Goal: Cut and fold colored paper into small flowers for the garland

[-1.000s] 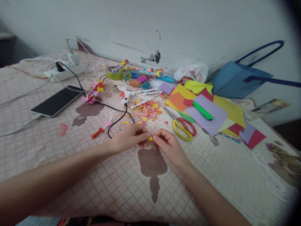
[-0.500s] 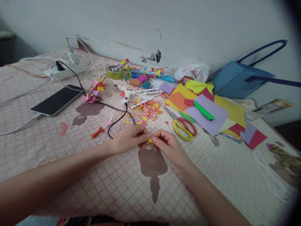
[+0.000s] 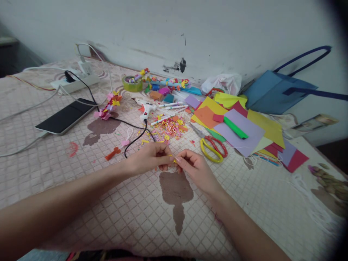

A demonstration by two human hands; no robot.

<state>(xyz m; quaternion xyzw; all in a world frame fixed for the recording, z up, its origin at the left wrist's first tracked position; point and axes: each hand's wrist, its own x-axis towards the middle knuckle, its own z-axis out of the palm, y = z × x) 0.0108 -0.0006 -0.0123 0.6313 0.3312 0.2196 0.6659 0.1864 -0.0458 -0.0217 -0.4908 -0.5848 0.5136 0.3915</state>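
My left hand (image 3: 148, 159) and my right hand (image 3: 194, 167) meet over the patterned bedspread (image 3: 130, 214), fingertips pinched together on one small yellow paper piece (image 3: 173, 158). Most of that piece is hidden between the fingers. Just beyond the hands lies a heap of coloured paper scraps (image 3: 170, 128). Yellow and red scissors (image 3: 212, 145) rest to the right of my right hand. A white glue gun (image 3: 146, 107) with a black cord (image 3: 136, 136) lies behind the scraps.
Coloured paper sheets (image 3: 244, 128) with a green marker (image 3: 235, 127) lie at right, a blue bag (image 3: 274, 90) behind them. A phone (image 3: 65, 116), a power strip (image 3: 74, 83) and cables sit at left. Paper flowers (image 3: 110, 107), a tape roll (image 3: 132, 84) and pens (image 3: 171, 106) lie near the wall.
Both hands stay pinched on the yellow piece; the fingers have shifted slightly, and the piece now shows less between them.
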